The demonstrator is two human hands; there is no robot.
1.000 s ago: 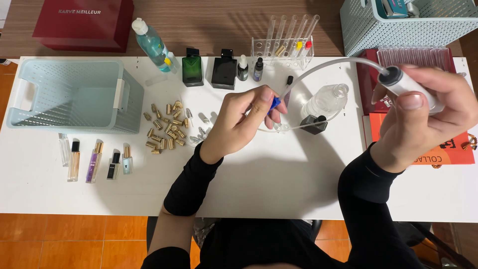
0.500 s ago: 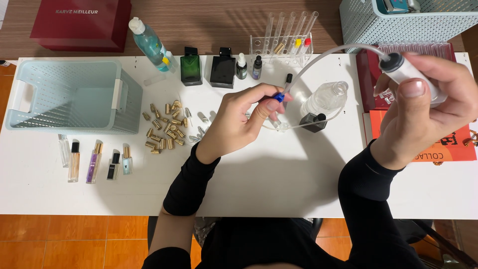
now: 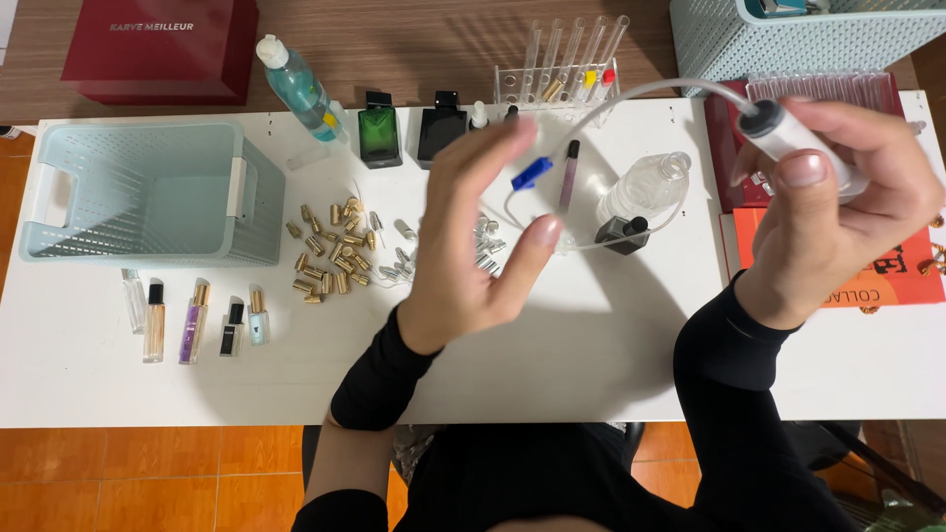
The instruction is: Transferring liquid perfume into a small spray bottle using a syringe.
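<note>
My right hand [image 3: 838, 212] is raised at the right and grips a clear syringe [image 3: 796, 141] with a black tip. A clear tube [image 3: 645, 91] arches from that tip leftward to a blue fitting [image 3: 531, 173]. My left hand [image 3: 471, 241] hovers over the table's middle with fingers spread; the blue fitting hangs just off its fingertips, apart from them. A second thin tube loops down to a small black bottle [image 3: 623, 234]. Beside it are a clear plastic bottle [image 3: 645, 185] lying down and a slim purple vial [image 3: 569, 177].
A light blue basket [image 3: 59, 187] stands at left, with small filled vials [image 3: 193, 320] in front. Gold caps [image 3: 330, 254] and silver sprayers [image 3: 485, 246] are scattered mid-table. Green bottle [image 3: 379, 131], black bottle [image 3: 440, 128], test-tube rack [image 3: 564, 79], orange book [image 3: 872, 281].
My left hand has let go of the blue fitting and spread open, lifting toward the camera. The fitting now hangs free. My right hand keeps holding the syringe, almost unmoved.
</note>
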